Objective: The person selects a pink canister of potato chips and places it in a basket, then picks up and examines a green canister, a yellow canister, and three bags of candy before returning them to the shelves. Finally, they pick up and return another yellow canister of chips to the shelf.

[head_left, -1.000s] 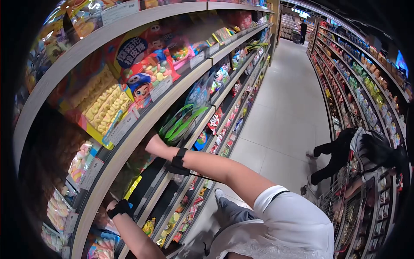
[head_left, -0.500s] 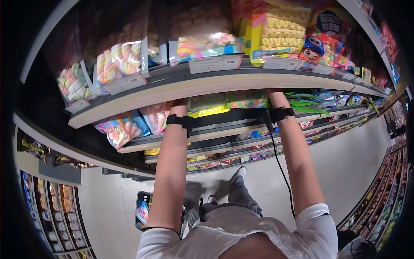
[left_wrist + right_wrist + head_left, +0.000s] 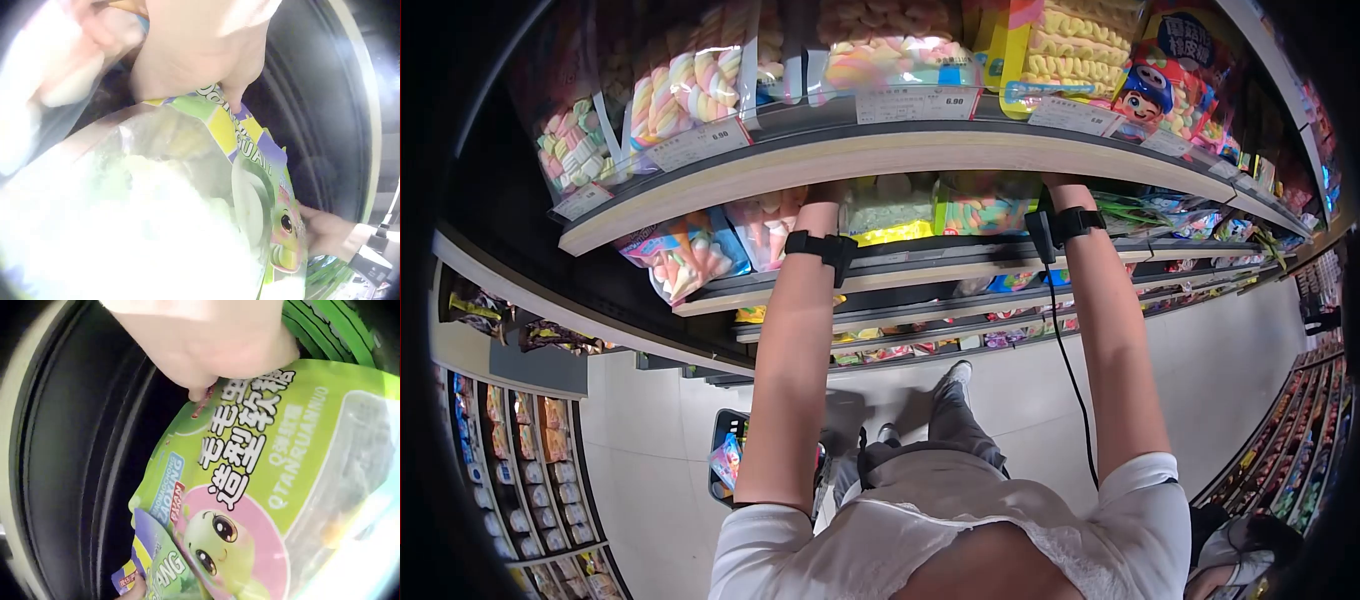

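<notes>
In the left wrist view, my left hand (image 3: pixel 203 53) pinches the edge of a clear bag (image 3: pixel 219 134) with a green, yellow and purple border. My right hand (image 3: pixel 209 340) grips the edge of a green gummy bag (image 3: pixel 250 462) printed with a pink-hooded cartoon face. The two bags stand side by side and overlap in the right wrist view. From the head, both hands reach under the upper shelf board (image 3: pixel 900 160), so most of their fingers are hidden; the green bag (image 3: pixel 990 205) shows between the wrists.
Marshmallow bags (image 3: pixel 690 90) line the shelf above, behind price labels. Left of my left wrist are more candy bags (image 3: pixel 695 260). A basket (image 3: pixel 725 455) stands on the floor at lower left. Another person (image 3: pixel 1245 550) is at lower right. A cable (image 3: pixel 1072 380) hangs from my right wrist.
The head view has swung from along the aisle to facing the shelf. Since half a second ago, my right wrist has shifted slightly right and both wrists sit a little higher in view.
</notes>
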`<state>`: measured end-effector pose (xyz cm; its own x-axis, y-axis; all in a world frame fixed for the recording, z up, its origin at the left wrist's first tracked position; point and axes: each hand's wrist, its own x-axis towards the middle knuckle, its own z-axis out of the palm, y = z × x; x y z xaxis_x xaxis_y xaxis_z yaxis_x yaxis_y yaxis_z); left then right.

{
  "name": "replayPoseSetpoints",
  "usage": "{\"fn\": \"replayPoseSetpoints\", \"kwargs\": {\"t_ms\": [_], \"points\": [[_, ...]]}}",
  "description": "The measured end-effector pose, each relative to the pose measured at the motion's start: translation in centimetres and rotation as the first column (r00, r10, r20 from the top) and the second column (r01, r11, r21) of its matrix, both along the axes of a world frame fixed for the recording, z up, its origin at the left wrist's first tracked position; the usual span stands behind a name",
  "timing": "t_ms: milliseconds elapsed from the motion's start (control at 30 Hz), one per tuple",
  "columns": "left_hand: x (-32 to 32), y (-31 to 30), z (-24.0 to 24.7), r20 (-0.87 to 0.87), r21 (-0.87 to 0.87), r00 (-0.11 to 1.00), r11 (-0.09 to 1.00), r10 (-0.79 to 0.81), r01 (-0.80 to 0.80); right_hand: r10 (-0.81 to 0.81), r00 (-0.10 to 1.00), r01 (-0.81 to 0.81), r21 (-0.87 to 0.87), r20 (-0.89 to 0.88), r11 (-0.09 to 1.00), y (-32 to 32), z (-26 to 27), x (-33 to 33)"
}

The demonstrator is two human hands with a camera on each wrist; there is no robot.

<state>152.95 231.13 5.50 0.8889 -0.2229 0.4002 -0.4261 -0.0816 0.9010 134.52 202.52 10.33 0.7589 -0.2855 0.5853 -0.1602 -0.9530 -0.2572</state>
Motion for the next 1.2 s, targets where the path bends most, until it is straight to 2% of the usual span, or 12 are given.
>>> {"fn": "replayPoseSetpoints", "kwargs": {"t_ms": [300, 400, 533, 600, 667, 733, 767, 833, 867, 933, 1033, 1200], "points": [[-1.0, 5.2, -1.6, 0.004, -0.081, 0.999, 0.995, 0.051, -0.051, -0.163, 0.986, 0.157, -0.128, -0.042, 0.979, -0.8, 0.3, 0.6], [-2.3, 4.4, 0.9, 0.313, 0.274, 0.937, 0.931, 0.151, -0.242, -0.221, 0.975, 0.214, -0.183, -0.019, 0.96, -0.7, 0.6, 1.0], [-4.8, 2.5, 3.7, 0.684, 0.556, 0.728, 0.61, 0.051, -0.565, -0.32, 0.947, 0.313, -0.239, 0.009, 0.919, -0.5, -0.4, -1.5], [-5.6, 1.6, 4.0, 0.688, 0.536, 0.724, 0.64, 0.046, -0.55, -0.29, 0.953, 0.303, -0.383, 0.094, 0.873, 1.0, -1.2, -2.7], [-6.7, 1.1, 4.2, 0.695, 0.514, 0.718, 0.666, 0.046, -0.54, 0.065, 0.929, -0.04, -0.077, 0.365, 0.996, 4.7, -0.8, -5.1], [-9.4, 1.7, 4.6, 0.587, 0.168, 0.808, 0.968, 0.055, -0.188, -0.017, 0.997, 0.02, -0.042, 0.079, 0.999, 7.5, -2.3, -6.7], [-10.5, 1.8, 4.5, 0.598, 0.161, 0.799, 0.967, 0.063, -0.196, 0.066, 0.99, -0.06, -0.049, 0.125, 0.997, 9.4, -1.9, -7.3], [-13.1, 1.8, 3.7, 0.687, 0.208, 0.694, 0.857, 0.216, -0.472, 0.208, 0.953, -0.181, -0.138, 0.222, 0.974, 13.1, -0.5, -8.4], [-14.8, 2.0, 4.2, 0.694, 0.201, 0.685, 0.853, 0.223, -0.481, 0.201, 0.974, -0.19, -0.105, 0.107, 0.976, 13.5, -1.5, -8.6], [-17.4, 2.3, 5.8, 0.612, 0.583, 0.788, 0.71, -0.063, -0.395, 0.219, 0.966, -0.19, -0.198, 0.139, 0.962, 14.6, -3.1, -9.0], [-16.8, 1.9, 3.9, 0.705, 0.421, 0.71, 0.801, 0.006, -0.425, 0.214, 0.972, -0.195, -0.169, 0.101, 0.966, 15.2, -5.2, -9.6], [-15.5, 2.9, 2.6, 0.832, 0.325, 0.551, 0.744, 0.069, -0.584, 0.176, 0.983, -0.162, -0.189, 0.061, 0.969, 15.0, -6.8, -11.0]]}}
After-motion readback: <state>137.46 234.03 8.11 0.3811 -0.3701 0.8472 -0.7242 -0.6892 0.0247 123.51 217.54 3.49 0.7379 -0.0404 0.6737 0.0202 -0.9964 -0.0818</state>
